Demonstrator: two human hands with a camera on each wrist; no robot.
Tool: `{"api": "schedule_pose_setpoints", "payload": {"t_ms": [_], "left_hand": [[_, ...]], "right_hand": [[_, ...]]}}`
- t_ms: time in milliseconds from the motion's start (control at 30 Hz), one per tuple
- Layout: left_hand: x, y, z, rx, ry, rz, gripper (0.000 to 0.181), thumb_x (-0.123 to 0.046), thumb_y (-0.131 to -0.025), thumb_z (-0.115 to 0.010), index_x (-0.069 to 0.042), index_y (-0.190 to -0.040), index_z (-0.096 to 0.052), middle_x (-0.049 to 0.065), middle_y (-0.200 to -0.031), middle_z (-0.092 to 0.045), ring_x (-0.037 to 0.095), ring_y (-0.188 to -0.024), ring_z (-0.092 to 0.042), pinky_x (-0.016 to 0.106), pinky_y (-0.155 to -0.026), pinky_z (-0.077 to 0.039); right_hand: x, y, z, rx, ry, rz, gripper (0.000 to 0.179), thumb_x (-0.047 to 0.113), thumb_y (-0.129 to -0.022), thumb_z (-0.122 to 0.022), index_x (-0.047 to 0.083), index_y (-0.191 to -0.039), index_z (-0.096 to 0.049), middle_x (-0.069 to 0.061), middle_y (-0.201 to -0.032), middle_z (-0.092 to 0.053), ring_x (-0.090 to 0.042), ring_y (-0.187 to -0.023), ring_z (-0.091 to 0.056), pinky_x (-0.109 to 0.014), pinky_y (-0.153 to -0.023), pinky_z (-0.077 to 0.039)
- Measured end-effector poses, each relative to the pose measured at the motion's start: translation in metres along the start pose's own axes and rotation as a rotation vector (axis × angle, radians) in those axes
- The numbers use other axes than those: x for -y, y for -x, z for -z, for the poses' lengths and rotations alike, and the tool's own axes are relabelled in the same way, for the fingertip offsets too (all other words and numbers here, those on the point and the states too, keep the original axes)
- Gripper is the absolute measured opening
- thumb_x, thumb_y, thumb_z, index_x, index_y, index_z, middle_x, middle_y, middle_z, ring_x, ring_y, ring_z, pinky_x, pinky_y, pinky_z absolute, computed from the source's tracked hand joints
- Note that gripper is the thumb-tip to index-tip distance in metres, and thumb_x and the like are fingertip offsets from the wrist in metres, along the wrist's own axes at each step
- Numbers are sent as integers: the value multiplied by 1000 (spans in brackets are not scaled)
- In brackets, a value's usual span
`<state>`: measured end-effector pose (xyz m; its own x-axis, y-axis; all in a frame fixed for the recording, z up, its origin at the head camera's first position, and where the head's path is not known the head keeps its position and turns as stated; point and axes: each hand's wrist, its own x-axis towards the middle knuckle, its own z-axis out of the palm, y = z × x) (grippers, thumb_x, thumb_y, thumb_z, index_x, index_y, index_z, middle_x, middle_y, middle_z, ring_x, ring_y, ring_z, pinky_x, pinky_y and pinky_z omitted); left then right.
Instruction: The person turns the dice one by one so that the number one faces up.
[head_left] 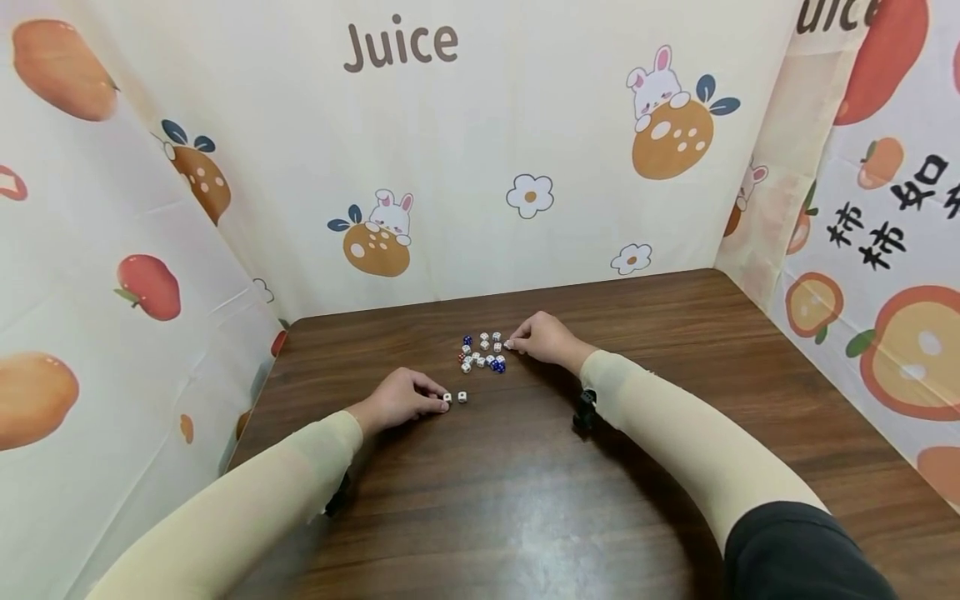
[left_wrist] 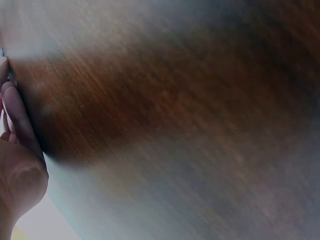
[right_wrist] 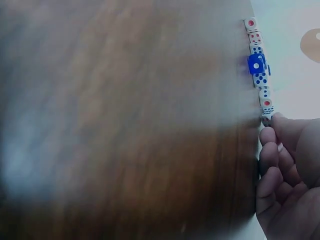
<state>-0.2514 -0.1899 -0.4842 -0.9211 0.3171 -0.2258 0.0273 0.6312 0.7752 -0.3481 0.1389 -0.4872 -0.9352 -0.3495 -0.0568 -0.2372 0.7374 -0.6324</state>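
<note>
In the head view my left hand (head_left: 401, 397) pinches a white die (head_left: 447, 398) between thumb and fingers on the tabletop. A second white die (head_left: 462, 397) lies just right of it, apart from the hand. Farther back, my right hand (head_left: 551, 339) pinches another white die (head_left: 509, 344) at the right side of a loose group of dice. Most of that group are white, with a blue die (head_left: 467, 340) at its back left and a blue die (head_left: 499, 367) at its front right. The right wrist view shows the right hand (right_wrist: 287, 170) with a die (right_wrist: 267, 119) at its fingertips.
The dark wooden table (head_left: 450, 500) runs back to a wall covering (head_left: 465, 250) printed with fruit and rabbits. Similar printed sheets hang at left and right. In the left wrist view, mostly table surface (left_wrist: 165, 110) shows, with the hand at the edge.
</note>
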Motion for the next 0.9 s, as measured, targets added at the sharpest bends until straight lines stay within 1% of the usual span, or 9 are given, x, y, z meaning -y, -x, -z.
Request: {"api": "schedule_pose_setpoints", "payload": {"t_ms": [100, 233, 367, 500, 633, 767, 833, 900], "left_hand": [[0, 0, 0, -2, -2, 3, 20, -21, -92, -97, -13, -109, -91, -4, -88, -78, 9, -68, -62, 25, -63, -56], [0, 0, 1, -4, -2, 3, 21, -21, -92, -97, -12, -110, -91, -3, -90, -79, 8, -67, -62, 25, -62, -56], [-1, 1, 0, -6, 1, -4, 22, -22, -92, -98, -10, -110, -91, -2, -89, -78, 8, -66, -62, 25, -62, -55], [-1, 2, 0, -11, 2, -9, 23, -22, -92, -98, -10, -110, -91, -2, -88, -78, 7, -66, -61, 24, -61, -55], [-1, 2, 0, -7, 3, -7, 22, -21, -92, -97, -11, -110, -91, -2, -88, -79, 8, -66, -61, 24, -61, -55], [-1, 1, 1, -1, -1, -8, 21, -21, -92, -97, -12, -110, -91, -3, -89, -79, 8, -66, -62, 25, -61, -56], [-1, 1, 1, 1, -4, -7, 20, -21, -92, -97, -13, -110, -92, -3, -89, -79, 9, -66, -62, 25, -62, -56], [-1, 1, 1, 4, -5, -6, 20, -21, -92, -97, -13, -109, -92, -3, -90, -79, 9, -67, -62, 25, -62, -56]], "right_hand": [[-3, 1, 0, 10, -19, -3, 19, 30, -109, -80, 15, -107, -92, 2, -84, -82, -15, -73, -63, -29, -70, -53], [-4, 3, -2, 22, -33, -8, 20, 30, -108, -81, 13, -114, -90, 3, -88, -83, -11, -75, -65, -27, -70, -55], [-2, 4, -3, 11, -42, -31, 26, 36, -111, -77, 14, -118, -90, 1, -90, -82, -13, -74, -64, -29, -71, -54], [3, 6, -4, 2, -37, -50, 30, 42, -111, -76, 17, -119, -90, 0, -92, -82, -16, -77, -64, -32, -74, -54], [8, 7, -5, 11, -20, -56, 28, 41, -109, -78, 18, -118, -91, 0, -105, -87, -16, -89, -70, -35, -83, -58], [10, 9, -5, 8, -14, -54, 26, 39, -108, -79, 18, -118, -91, -3, -122, -87, -21, -108, -76, -42, -97, -62], [11, 10, -5, 9, -16, -50, 25, 38, -108, -80, 19, -118, -91, -5, -127, -86, -25, -117, -76, -47, -104, -62], [11, 10, -6, 13, -17, -46, 24, 38, -108, -80, 19, -117, -91, -5, -130, -85, -26, -122, -76, -48, -107, -61]]}}
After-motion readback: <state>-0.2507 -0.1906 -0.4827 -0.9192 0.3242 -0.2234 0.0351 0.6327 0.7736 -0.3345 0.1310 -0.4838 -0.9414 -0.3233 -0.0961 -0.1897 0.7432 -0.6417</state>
